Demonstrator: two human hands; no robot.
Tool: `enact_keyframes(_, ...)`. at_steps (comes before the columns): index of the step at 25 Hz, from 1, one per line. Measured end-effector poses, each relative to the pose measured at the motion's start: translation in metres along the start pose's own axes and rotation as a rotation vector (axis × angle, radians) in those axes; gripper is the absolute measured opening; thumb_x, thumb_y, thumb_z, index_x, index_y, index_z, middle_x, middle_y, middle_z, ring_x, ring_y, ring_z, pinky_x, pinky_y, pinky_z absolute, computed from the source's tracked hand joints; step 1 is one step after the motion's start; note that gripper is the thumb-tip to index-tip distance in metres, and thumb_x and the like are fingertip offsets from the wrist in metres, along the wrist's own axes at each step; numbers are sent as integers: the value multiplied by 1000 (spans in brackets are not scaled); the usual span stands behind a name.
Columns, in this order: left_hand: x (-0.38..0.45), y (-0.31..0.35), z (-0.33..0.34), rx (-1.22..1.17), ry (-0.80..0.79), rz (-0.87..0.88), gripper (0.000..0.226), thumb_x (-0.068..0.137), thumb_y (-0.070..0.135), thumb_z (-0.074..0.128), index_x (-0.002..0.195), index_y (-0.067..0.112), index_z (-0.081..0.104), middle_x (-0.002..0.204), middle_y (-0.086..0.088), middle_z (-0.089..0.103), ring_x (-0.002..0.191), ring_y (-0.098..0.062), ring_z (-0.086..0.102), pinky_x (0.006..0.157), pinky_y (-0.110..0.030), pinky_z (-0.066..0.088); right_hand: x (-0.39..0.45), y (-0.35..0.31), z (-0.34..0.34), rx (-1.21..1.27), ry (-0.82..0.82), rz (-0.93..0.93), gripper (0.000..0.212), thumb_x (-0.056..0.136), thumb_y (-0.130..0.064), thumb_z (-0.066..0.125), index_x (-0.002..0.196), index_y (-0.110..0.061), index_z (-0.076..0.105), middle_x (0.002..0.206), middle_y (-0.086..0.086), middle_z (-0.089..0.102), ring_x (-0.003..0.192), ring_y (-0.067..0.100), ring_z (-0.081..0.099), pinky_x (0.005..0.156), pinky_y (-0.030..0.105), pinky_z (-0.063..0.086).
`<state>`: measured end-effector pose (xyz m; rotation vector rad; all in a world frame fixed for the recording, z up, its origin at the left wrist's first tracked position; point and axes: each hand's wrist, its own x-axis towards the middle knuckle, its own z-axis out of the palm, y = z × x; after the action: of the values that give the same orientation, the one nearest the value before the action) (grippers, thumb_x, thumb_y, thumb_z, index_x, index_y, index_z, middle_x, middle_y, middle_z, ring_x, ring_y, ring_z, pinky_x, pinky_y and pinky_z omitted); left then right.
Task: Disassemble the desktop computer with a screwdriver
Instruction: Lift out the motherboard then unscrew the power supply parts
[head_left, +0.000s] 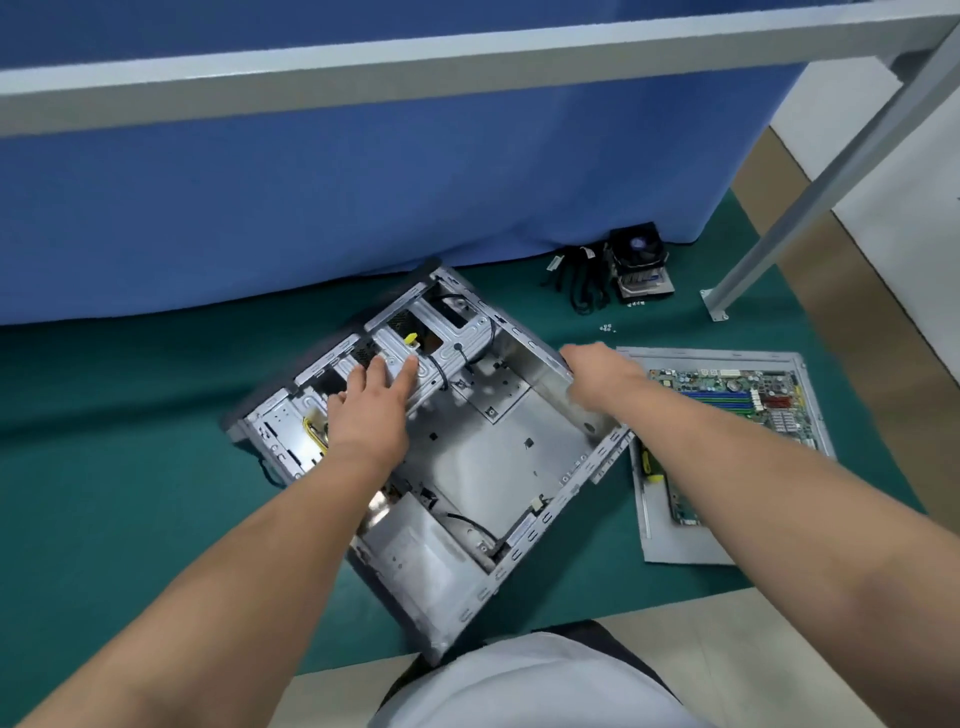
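Nearest the camera, a white garment (524, 686) fills the bottom edge, and both bare forearms reach forward over the green mat (130, 467). Just beyond lies the computer case (483, 457), open side up and turned at an angle on the mat. Its near corner holds the power supply (421, 551), still seated with black cables trailing beside it. The wide floor of the case is bare metal where a board would sit.

The left hand (371, 400) rests flat on the drive cage (415, 353) at the far-left part of the case, fingers straight and spread, gripping nothing. The right hand (592, 361) is on the far-right wall of the case; it is blurred, so I cannot tell whether the fingers curl over the edge or merely press it.

To the right, the motherboard (727, 395) lies on a grey side panel (675, 540), apart from the case. A yellow-handled screwdriver (650, 467) lies on that panel, in neither hand. Farther back, near the blue partition (363, 197), sit the cooler fan (639, 265), a bundle of loose cables (576, 283) and a few small screws (607, 327).

The step in hand looks like steadying or turning the case to get at the drive cage or power supply. The next move probably calls for picking up the screwdriver and finding the remaining screws.
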<state>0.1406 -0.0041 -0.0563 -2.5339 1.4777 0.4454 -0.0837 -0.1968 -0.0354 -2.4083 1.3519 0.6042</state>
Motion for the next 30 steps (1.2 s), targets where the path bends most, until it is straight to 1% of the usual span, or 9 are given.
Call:
enact_keyframes(7, -15, 15, 5, 85, -16, -99, 104, 83, 21, 67, 162, 29, -1, 142, -15, 35, 127, -32, 34, 84, -43, 39, 41, -16, -28, -163, 64, -45, 27, 79, 6, 48, 91, -18, 53, 83, 4, 47, 77, 29, 54, 70, 38, 45)
enact_keyframes(9, -16, 15, 6, 95, -13, -75, 101, 84, 28, 67, 161, 29, 2, 144, -15, 34, 128, -32, 35, 86, -42, 39, 43, -16, -30, -162, 73, -47, 31, 79, 8, 49, 98, -17, 53, 84, 5, 47, 82, 32, 54, 70, 39, 45)
enact_keyframes(11, -19, 8, 5, 66, 18, -24, 95, 86, 37, 68, 159, 31, 6, 159, -15, 19, 135, -35, 33, 97, -45, 42, 38, -12, -24, -144, 84, -73, 38, 83, 6, 55, 115, -15, 53, 107, 11, 58, 96, 37, 58, 76, 42, 48)
enact_keyframes(14, -21, -8, 3, 140, 208, 334, 77, 89, 35, 66, 156, 27, 29, 167, -13, 17, 142, -37, 38, 105, -48, 44, 5, -5, -1, -61, 264, -286, 53, 96, -19, 62, 146, -12, 47, 149, 12, 48, 138, 35, 45, 111, 44, 41)
enact_keyframes(17, -9, -18, 4, 340, 301, 847, 31, 88, 33, 65, 115, 24, 76, 144, -6, 60, 144, -30, 45, 118, -49, 36, -49, -4, 35, -81, 178, -578, 42, 102, -48, 40, 123, -25, 67, 122, -1, 67, 117, 22, 58, 112, 42, 38)
enact_keyframes(19, 5, -20, -1, 445, 220, 1010, 31, 94, 36, 54, 88, 23, 82, 111, 0, 75, 142, -28, 46, 125, -51, 25, -76, -2, 63, -197, 75, -666, 53, 102, -56, 29, 106, -28, 74, 103, -7, 71, 102, 18, 61, 113, 41, 35)
enact_keyframes(22, 19, -17, -4, 495, 119, 1105, 46, 99, 35, 42, 83, 18, 82, 89, 2, 77, 121, -24, 58, 129, -44, 12, -84, 4, 84, -227, 187, -663, 51, 103, -46, 36, 81, -23, 76, 80, -7, 69, 80, 20, 57, 103, 40, 40)
enact_keyframes(24, 24, -15, -3, 480, 109, 1151, 46, 99, 35, 43, 80, 18, 82, 83, 4, 76, 110, -22, 59, 128, -42, 18, -82, 5, 84, -206, 243, -647, 43, 98, -36, 44, 68, -20, 70, 68, -6, 62, 69, 19, 49, 93, 40, 44)
enact_keyframes(30, 19, -18, 0, 460, 94, 1116, 50, 99, 38, 38, 72, 20, 77, 77, 7, 73, 99, -19, 53, 123, -38, 23, -69, 1, 72, -217, 193, -624, 35, 86, -34, 44, 57, -20, 57, 58, -7, 49, 67, 16, 46, 87, 37, 41)
